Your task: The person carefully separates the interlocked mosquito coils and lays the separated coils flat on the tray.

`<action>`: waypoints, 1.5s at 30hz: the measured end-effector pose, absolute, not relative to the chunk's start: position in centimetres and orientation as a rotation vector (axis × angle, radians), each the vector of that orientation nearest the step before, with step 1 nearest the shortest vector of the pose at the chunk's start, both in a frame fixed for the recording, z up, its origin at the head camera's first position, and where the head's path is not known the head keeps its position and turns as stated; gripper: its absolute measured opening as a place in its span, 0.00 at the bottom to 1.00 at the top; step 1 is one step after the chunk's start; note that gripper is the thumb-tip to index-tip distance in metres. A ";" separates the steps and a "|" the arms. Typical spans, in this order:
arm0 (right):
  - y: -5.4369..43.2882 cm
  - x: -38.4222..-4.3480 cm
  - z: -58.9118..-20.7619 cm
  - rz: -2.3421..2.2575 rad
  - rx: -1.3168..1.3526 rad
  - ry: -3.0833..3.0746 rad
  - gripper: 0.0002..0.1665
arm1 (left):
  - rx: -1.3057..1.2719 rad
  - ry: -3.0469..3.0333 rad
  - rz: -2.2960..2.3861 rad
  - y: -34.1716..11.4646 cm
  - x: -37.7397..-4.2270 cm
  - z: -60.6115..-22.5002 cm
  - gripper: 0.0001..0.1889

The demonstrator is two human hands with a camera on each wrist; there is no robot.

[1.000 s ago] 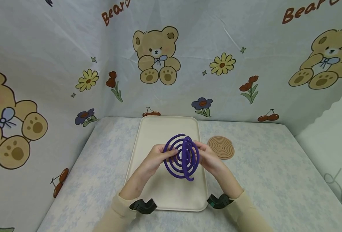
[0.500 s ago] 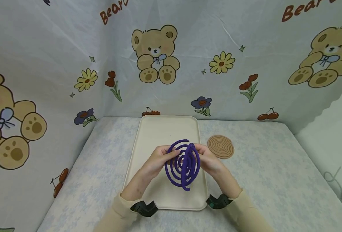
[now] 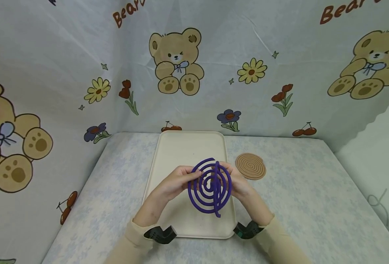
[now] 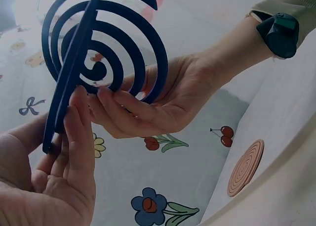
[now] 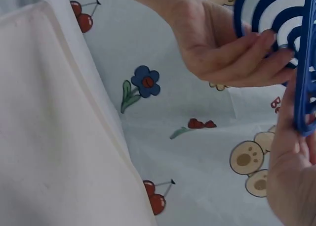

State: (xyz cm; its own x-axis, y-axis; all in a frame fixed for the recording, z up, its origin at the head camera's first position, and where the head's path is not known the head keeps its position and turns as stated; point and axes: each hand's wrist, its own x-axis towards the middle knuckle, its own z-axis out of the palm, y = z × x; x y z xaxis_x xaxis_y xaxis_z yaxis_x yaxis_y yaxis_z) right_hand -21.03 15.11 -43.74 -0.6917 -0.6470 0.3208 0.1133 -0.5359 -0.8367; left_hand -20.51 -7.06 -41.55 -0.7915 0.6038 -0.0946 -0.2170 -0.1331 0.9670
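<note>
Ideally, with left grip [image 3: 176, 180] and right grip [image 3: 240, 183] each pinching the crossed, purple, plastic-looking spiral coils [image 3: 216, 190] above the cream rectangular tray [image 3: 184, 148], apply light, even pressure to limit flexing.

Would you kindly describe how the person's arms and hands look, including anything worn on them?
The left hand and right hand wear no gloves. The left sleeve and right sleeve are plain cream. The left wrist camera and right wrist camera are dark, angular units; the right one shows a small green patch. No cables are visible on the arms.
</note>
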 end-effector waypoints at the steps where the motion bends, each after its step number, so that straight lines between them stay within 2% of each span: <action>1: 15.2 -21.0 -43.6 -2.249 -0.824 1.255 0.14 | 0.406 1.608 1.988 -7.2 -20.6 -41.5 0.13; 6: 15.6 -20.9 -42.7 -2.129 -0.570 1.695 0.16 | 0.273 1.706 2.071 -7.8 -20.8 -41.3 0.11; 9: 15.6 -20.9 -42.4 -2.092 -0.586 1.699 0.25 | 0.246 1.763 2.087 -7.8 -20.8 -41.1 0.11; 12: 15.6 -20.7 -42.2 -2.110 -0.673 1.578 0.29 | 0.242 1.795 2.100 -7.7 -20.7 -40.9 0.11; 20: 15.7 -20.4 -42.0 -2.170 -0.822 1.429 0.25 | 0.262 1.905 2.090 -7.5 -20.3 -40.6 0.09; 28: 15.4 -21.0 -42.4 -2.179 -0.340 2.098 0.09 | 0.196 2.012 2.070 -7.6 -20.7 -40.9 0.14; 33: 15.5 -21.2 -42.7 -2.058 -0.302 2.398 0.11 | 0.229 2.094 2.016 -7.0 -20.7 -41.4 0.14; 40: 15.1 -20.6 -41.5 -1.857 -0.412 2.556 0.07 | 0.357 2.179 1.951 -5.9 -20.2 -42.2 0.14; 45: 14.9 -20.0 -40.5 -1.841 -0.346 2.585 0.08 | 0.305 2.167 1.899 -5.5 -20.2 -42.3 0.11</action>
